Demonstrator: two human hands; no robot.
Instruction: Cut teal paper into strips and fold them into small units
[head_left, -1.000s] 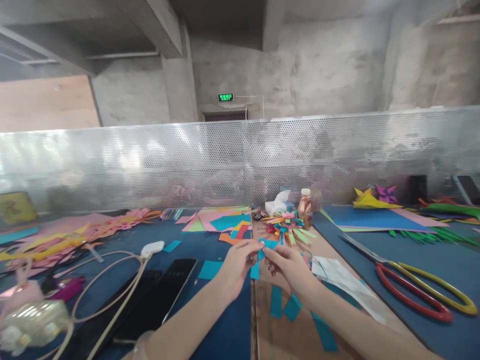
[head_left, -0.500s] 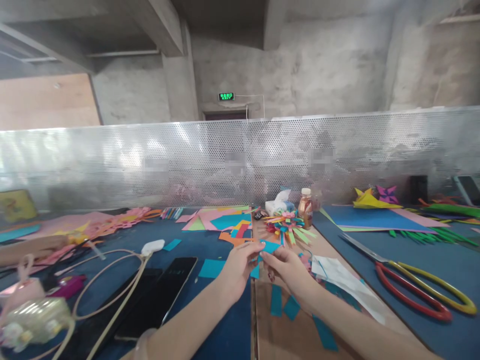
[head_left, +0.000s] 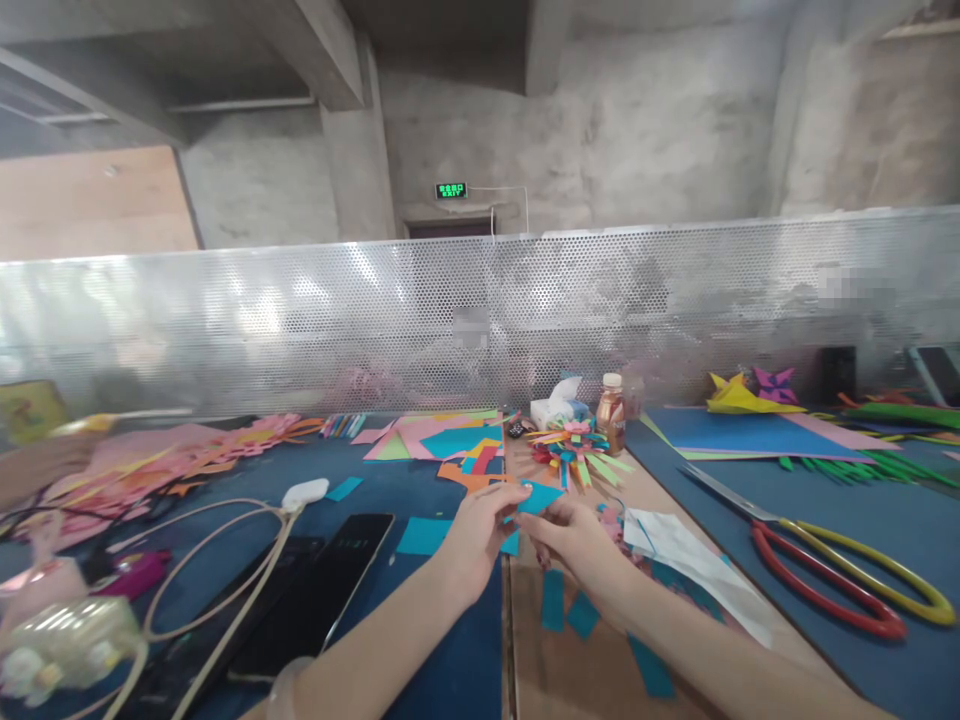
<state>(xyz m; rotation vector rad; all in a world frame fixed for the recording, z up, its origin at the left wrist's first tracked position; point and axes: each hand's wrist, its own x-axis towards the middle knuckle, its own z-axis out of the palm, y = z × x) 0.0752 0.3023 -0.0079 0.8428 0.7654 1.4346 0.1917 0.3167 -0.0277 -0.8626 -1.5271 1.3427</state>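
Head view: right hand partly hides the held blue paper.

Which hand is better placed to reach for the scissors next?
Probably the right hand: the scissors lie on its side, farther from the left hand. Both hold the blue paper piece, so the right should let go first.

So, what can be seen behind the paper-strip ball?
Behind the paper-strip ball stand a tissue pack and a brown white-capped bottle. The strips cover the pack's lower front, so anything small there cannot be seen.
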